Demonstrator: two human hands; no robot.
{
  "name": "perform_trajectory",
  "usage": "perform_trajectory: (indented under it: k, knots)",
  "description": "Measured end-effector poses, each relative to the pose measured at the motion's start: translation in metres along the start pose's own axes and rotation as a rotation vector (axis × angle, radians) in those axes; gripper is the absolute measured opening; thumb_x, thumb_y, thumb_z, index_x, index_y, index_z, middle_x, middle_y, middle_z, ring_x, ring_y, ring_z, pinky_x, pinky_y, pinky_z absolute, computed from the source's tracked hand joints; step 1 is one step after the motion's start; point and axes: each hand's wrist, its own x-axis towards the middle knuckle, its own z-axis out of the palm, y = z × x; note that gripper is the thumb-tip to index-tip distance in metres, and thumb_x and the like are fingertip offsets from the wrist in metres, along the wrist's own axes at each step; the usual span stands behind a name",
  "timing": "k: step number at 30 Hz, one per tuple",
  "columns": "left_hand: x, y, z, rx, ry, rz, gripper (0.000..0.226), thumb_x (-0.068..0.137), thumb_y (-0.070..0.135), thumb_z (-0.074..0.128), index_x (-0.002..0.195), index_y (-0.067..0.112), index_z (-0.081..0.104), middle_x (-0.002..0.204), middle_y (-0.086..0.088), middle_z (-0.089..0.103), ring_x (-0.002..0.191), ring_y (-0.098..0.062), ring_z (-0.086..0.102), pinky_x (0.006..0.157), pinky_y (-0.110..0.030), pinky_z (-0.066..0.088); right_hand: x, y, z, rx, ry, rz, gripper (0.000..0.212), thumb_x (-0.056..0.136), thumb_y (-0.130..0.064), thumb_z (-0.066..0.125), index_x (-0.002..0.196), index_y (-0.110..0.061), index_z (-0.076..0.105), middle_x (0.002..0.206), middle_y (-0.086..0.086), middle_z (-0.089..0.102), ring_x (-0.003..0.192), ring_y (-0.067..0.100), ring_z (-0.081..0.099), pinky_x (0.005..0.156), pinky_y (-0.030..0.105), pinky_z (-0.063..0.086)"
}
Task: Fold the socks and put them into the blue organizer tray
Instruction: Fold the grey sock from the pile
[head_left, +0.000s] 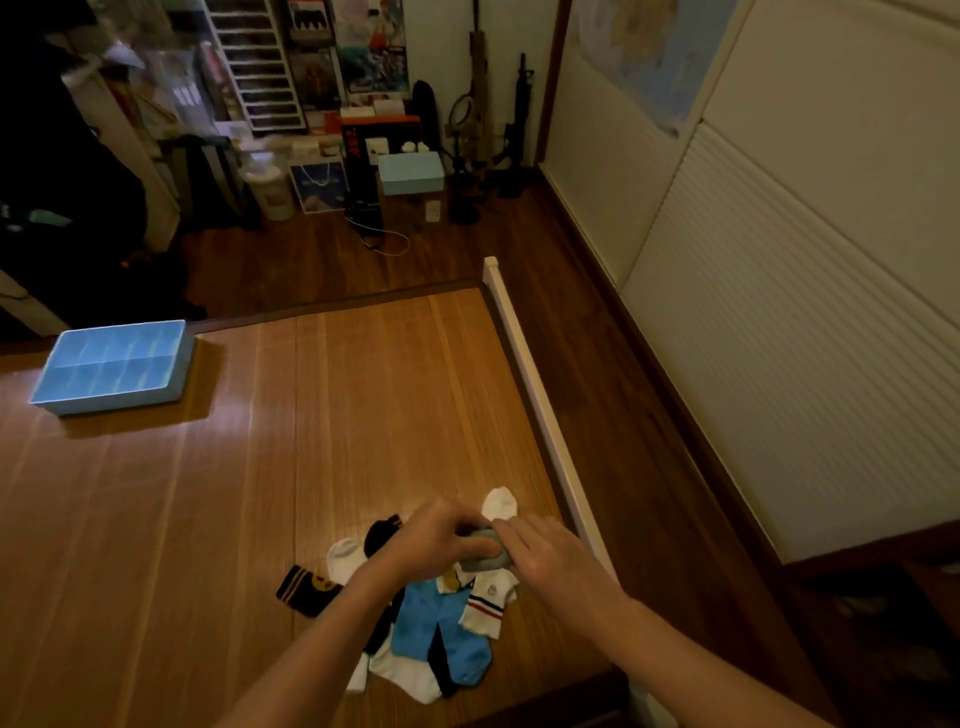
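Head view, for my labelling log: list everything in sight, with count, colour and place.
grey sock: one, grey, held above the pile
sock pile: several, white, blue and black, near right of the mat
organizer tray: one, blue, far left of the mat
mat: one, brown, under socks and tray
floor: dark wood, beyond the mat
boxes: several, mixed colours, by the far wall
left hand: grips the grey sock
right hand: holds the grey sock too

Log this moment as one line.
step: folding | left hand: grips grey sock | right hand: on sock, grip unclear | sock pile: beneath hands | blue organizer tray: far left, looks empty
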Motion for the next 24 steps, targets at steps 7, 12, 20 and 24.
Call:
perform_trajectory:
  k: [7, 12, 20, 24]
  knots:
    - [0.02, -0.037, 0.053, -0.372, 0.013, -0.454, 0.021, 0.106, 0.034, 0.054, 0.096, 0.022, 0.068, 0.099, -0.006, 0.065, 0.089, -0.016, 0.063, 0.072, -0.023, 0.052, -0.045, 0.042, 0.067, 0.643, -0.243, 0.858, 0.015, 0.096, -0.026, 0.065, 0.107, -0.016, 0.067, 0.099, 0.001, 0.07, 0.091, 0.015, 0.066, 0.08, 0.036, 0.057]
    - [0.036, -0.068, 0.078, -0.5, 0.063, -0.699, 0.019, 0.107, 0.035, 0.052, 0.105, 0.024, 0.067, 0.117, -0.003, 0.07, 0.093, -0.018, 0.07, 0.074, -0.028, 0.052, -0.079, 0.092, 0.138, 0.709, -0.222, 1.361, 0.017, 0.096, -0.023, 0.066, 0.106, -0.009, 0.069, 0.101, 0.008, 0.072, 0.09, 0.021, 0.069, 0.074, 0.035, 0.057]
    - [0.066, -0.142, 0.114, -0.547, 0.101, -1.014, 0.034, 0.109, 0.032, 0.046, 0.124, 0.01, 0.068, 0.126, -0.013, 0.068, 0.114, -0.036, 0.064, 0.106, -0.05, 0.045, -0.087, 0.134, 0.253, 0.467, -0.22, 1.505, 0.027, 0.094, -0.028, 0.069, 0.114, -0.009, 0.069, 0.118, 0.007, 0.058, 0.106, 0.021, 0.059, 0.092, 0.037, 0.056]
    - [0.092, -0.167, 0.141, -0.533, 0.099, -1.052, 0.034, 0.109, 0.029, 0.046, 0.123, 0.008, 0.067, 0.126, -0.017, 0.067, 0.11, -0.037, 0.065, 0.099, -0.046, 0.046, -0.102, 0.146, 0.3, 0.192, -0.314, 1.282, 0.034, 0.097, -0.028, 0.063, 0.127, -0.012, 0.063, 0.127, 0.005, 0.056, 0.117, 0.018, 0.052, 0.102, 0.031, 0.046]
